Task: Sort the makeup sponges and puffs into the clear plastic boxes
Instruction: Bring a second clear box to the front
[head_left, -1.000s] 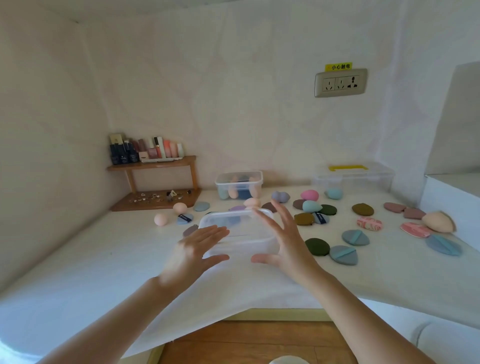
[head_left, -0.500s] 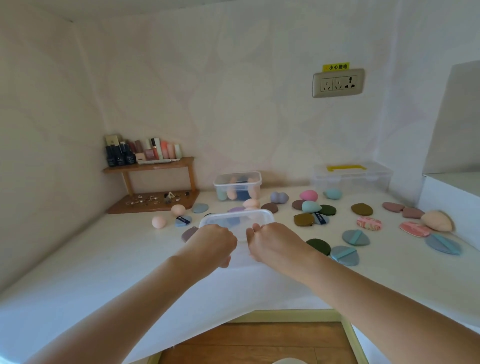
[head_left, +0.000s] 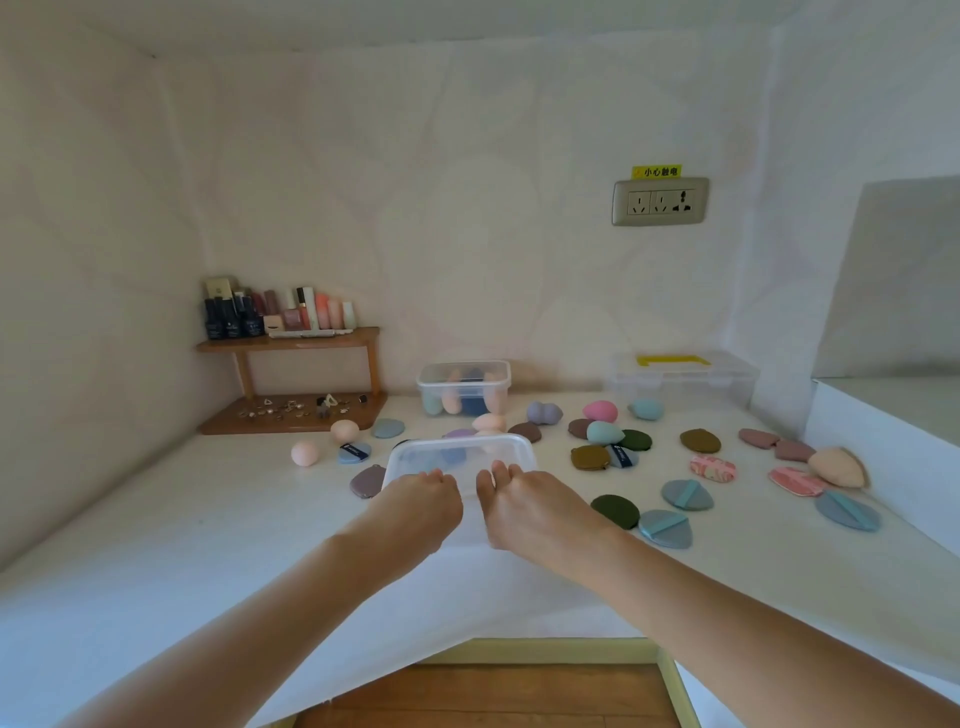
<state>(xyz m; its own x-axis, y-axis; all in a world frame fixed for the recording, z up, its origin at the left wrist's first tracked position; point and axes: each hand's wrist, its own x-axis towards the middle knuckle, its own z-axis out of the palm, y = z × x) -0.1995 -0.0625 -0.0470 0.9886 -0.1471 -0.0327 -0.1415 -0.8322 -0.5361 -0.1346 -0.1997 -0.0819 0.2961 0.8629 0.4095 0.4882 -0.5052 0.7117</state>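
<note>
Head view: both hands reach forward side by side over the white-covered tabletop (head_left: 156, 545). The left hand (head_left: 423, 501) and the right hand (head_left: 524, 506) have their fingers curled over the near edge of a clear plastic box (head_left: 462, 454) that sits in the middle of the tabletop, each gripping that edge; whether the part they hold is a lid or the box rim cannot be told. Blue shapes show faintly through the plastic.

Behind it, near the wall, stands a second clear box (head_left: 464, 387) with peach, teal and dark blue sponges inside. A larger clear case (head_left: 683, 376) with a yellow handle stands at the back right.

Loose sponges and puffs lie scattered around: two peach egg sponges (head_left: 324, 441) at the left, a pink sponge (head_left: 600, 411), a teal sponge (head_left: 605, 432), a lilac sponge (head_left: 544, 413), dark green puffs (head_left: 615, 511), grey-blue puffs with a strap (head_left: 687, 493), olive-brown puffs (head_left: 700, 440), and pink patterned puffs (head_left: 712, 467) towards the right.

At the back left, a wooden shelf (head_left: 291, 340) carries cosmetic bottles (head_left: 275, 312); their labels are too small to read. On the wall, a socket plate (head_left: 660, 201) has a yellow sticker (head_left: 656, 171) above it reading "小心触电".
</note>
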